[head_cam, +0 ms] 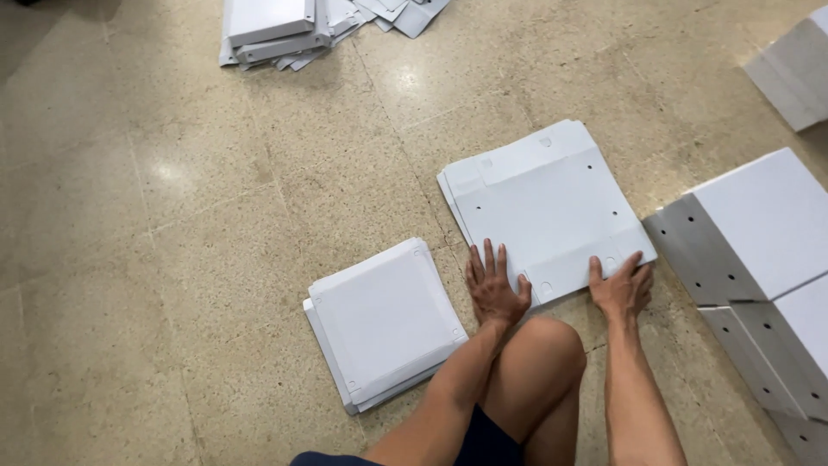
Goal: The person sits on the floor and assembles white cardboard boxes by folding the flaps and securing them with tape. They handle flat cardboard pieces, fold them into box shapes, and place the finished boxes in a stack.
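A stack of flat white cardboard sheets [548,207] with punched holes and fold lines lies on the stone floor. My left hand [494,286] rests flat with fingers spread on the stack's near left corner. At the near right edge my right hand [623,287] presses on the stack, fingers curled over the edge. Neither hand has lifted a sheet. My bare knee [543,345] is between my arms, just below the stack.
A smaller stack of square white sheets [384,321] lies to the left. Folded white boxes [759,250] stand stacked at the right, with another [798,69] at the top right. A loose pile of white pieces [293,30] sits at the top.
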